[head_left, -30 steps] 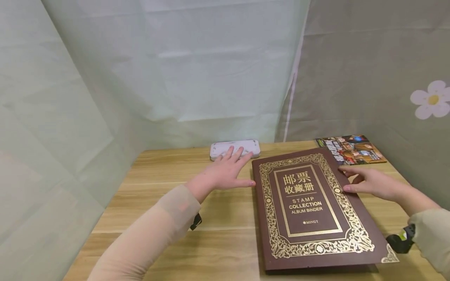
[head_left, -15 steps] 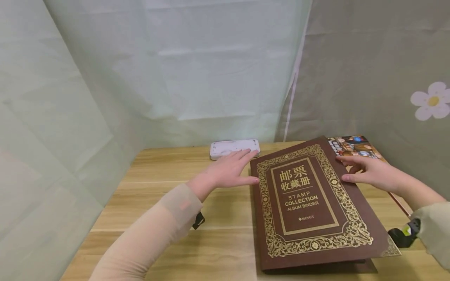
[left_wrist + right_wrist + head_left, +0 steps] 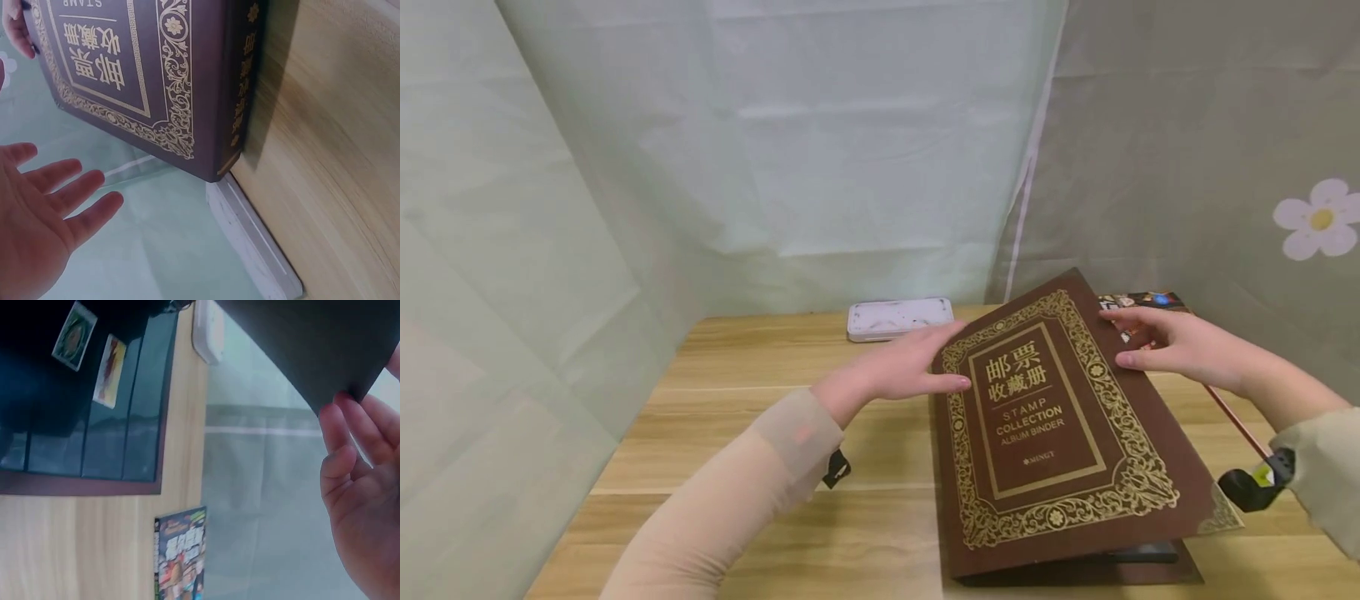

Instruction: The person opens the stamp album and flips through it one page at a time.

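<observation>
The right hand (image 3: 1195, 346) pinches the album cover (image 3: 1054, 429), tilted above two stamps (image 3: 109, 370). The left hand (image 3: 904, 367) is spread at its spine side.

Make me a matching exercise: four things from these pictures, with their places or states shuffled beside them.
1. Album
2. White case
3. Right hand
4. Stamps

A. On a dark page
B. Partly open
C. Gripping the edge of a cover
D. Near the far edge of the table

Pairs: 1-B, 2-D, 3-C, 4-A.
</observation>
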Action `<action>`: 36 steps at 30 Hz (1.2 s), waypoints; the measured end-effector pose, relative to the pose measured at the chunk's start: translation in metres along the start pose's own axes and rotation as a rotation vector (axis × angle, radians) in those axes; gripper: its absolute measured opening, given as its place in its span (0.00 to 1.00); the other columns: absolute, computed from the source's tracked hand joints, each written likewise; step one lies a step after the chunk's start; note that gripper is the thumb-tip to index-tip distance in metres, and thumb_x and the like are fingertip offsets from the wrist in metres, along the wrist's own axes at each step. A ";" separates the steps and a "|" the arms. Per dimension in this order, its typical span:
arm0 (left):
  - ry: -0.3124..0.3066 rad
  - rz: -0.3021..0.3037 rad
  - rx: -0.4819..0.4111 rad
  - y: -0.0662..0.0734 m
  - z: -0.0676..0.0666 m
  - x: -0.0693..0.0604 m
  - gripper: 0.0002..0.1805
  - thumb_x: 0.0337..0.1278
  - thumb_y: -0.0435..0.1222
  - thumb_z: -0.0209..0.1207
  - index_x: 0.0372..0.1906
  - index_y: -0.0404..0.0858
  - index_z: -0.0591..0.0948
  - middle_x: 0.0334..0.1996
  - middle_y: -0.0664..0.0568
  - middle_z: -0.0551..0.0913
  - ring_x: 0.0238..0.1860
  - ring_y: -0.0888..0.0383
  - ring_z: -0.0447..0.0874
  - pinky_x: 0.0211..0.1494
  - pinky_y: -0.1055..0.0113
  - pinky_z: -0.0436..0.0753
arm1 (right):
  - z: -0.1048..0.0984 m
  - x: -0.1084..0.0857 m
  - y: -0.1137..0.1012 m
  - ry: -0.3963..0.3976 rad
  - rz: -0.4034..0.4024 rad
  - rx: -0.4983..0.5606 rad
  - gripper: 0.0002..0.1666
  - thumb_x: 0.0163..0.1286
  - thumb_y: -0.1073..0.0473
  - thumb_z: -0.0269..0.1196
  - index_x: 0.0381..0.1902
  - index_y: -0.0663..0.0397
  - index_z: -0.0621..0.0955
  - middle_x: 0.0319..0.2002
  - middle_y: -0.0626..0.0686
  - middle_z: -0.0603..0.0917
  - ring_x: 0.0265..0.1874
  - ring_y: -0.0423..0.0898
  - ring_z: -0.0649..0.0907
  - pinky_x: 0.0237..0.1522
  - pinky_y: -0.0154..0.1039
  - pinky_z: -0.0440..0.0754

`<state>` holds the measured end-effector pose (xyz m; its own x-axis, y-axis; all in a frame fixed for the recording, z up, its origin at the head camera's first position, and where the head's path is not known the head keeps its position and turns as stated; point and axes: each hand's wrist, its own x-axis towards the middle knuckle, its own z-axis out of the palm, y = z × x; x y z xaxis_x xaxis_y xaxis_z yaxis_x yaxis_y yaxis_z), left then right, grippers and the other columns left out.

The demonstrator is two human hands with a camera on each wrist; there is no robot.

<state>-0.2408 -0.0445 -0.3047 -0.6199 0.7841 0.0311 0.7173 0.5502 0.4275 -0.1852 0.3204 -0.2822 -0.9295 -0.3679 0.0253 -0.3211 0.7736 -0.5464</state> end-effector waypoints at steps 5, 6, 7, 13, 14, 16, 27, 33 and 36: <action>0.000 0.022 -0.069 0.001 0.000 0.002 0.47 0.57 0.55 0.58 0.75 0.47 0.48 0.68 0.48 0.62 0.66 0.53 0.61 0.66 0.55 0.60 | -0.003 0.005 -0.011 -0.020 0.011 0.035 0.37 0.67 0.50 0.60 0.71 0.47 0.61 0.62 0.56 0.68 0.48 0.37 0.74 0.42 0.35 0.74; 0.000 0.030 -0.085 0.001 0.000 0.003 0.46 0.57 0.55 0.58 0.75 0.48 0.48 0.66 0.48 0.65 0.65 0.53 0.63 0.66 0.55 0.61 | -0.003 0.006 -0.013 -0.023 0.007 0.046 0.37 0.68 0.50 0.60 0.71 0.48 0.61 0.63 0.56 0.66 0.49 0.38 0.74 0.43 0.35 0.75; 0.000 0.031 -0.098 0.002 -0.001 0.003 0.46 0.57 0.55 0.58 0.75 0.48 0.48 0.65 0.48 0.66 0.64 0.54 0.64 0.65 0.55 0.62 | -0.004 0.007 -0.015 -0.023 -0.002 0.062 0.37 0.68 0.51 0.60 0.71 0.48 0.60 0.63 0.57 0.66 0.49 0.38 0.75 0.43 0.35 0.75; 0.005 0.025 -0.136 0.005 -0.006 0.006 0.47 0.58 0.57 0.55 0.75 0.47 0.45 0.67 0.48 0.63 0.65 0.54 0.63 0.66 0.56 0.60 | -0.004 0.015 -0.030 -0.004 -0.047 0.135 0.37 0.68 0.55 0.59 0.71 0.52 0.59 0.61 0.60 0.68 0.46 0.31 0.75 0.42 0.32 0.76; 0.005 0.016 -0.130 0.006 -0.007 0.007 0.48 0.58 0.58 0.54 0.75 0.46 0.44 0.69 0.48 0.60 0.67 0.54 0.60 0.67 0.57 0.59 | -0.004 0.017 -0.032 -0.001 -0.047 0.150 0.37 0.68 0.55 0.59 0.71 0.52 0.59 0.60 0.60 0.69 0.47 0.31 0.75 0.42 0.33 0.77; 0.003 0.000 -0.133 0.009 -0.008 0.007 0.49 0.58 0.59 0.54 0.75 0.46 0.43 0.71 0.48 0.55 0.69 0.54 0.56 0.68 0.57 0.56 | -0.003 0.019 -0.037 0.005 -0.051 0.176 0.37 0.69 0.55 0.59 0.71 0.52 0.59 0.60 0.60 0.70 0.47 0.30 0.75 0.42 0.33 0.77; 0.019 -0.027 -0.191 0.015 -0.015 0.009 0.48 0.58 0.60 0.53 0.75 0.47 0.43 0.71 0.46 0.55 0.69 0.54 0.55 0.68 0.57 0.56 | 0.005 0.025 -0.060 0.053 -0.006 0.249 0.36 0.70 0.51 0.56 0.72 0.45 0.58 0.65 0.59 0.65 0.61 0.54 0.69 0.44 0.32 0.75; 0.040 -0.032 -0.227 0.017 -0.017 0.010 0.46 0.59 0.58 0.53 0.75 0.46 0.44 0.70 0.45 0.57 0.69 0.52 0.57 0.67 0.56 0.59 | 0.011 0.033 -0.067 0.076 -0.032 0.322 0.34 0.71 0.52 0.55 0.72 0.45 0.59 0.64 0.57 0.65 0.59 0.52 0.70 0.45 0.31 0.75; 0.063 -0.036 -0.256 0.018 -0.018 0.011 0.46 0.60 0.56 0.53 0.75 0.46 0.45 0.70 0.43 0.57 0.68 0.49 0.57 0.66 0.53 0.60 | 0.014 0.039 -0.071 0.071 -0.056 0.358 0.35 0.71 0.52 0.55 0.72 0.46 0.58 0.64 0.59 0.65 0.59 0.53 0.70 0.46 0.35 0.75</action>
<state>-0.2409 -0.0314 -0.2801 -0.6678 0.7416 0.0646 0.5956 0.4802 0.6439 -0.1956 0.2437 -0.2543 -0.9267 -0.3580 0.1145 -0.2994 0.5189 -0.8007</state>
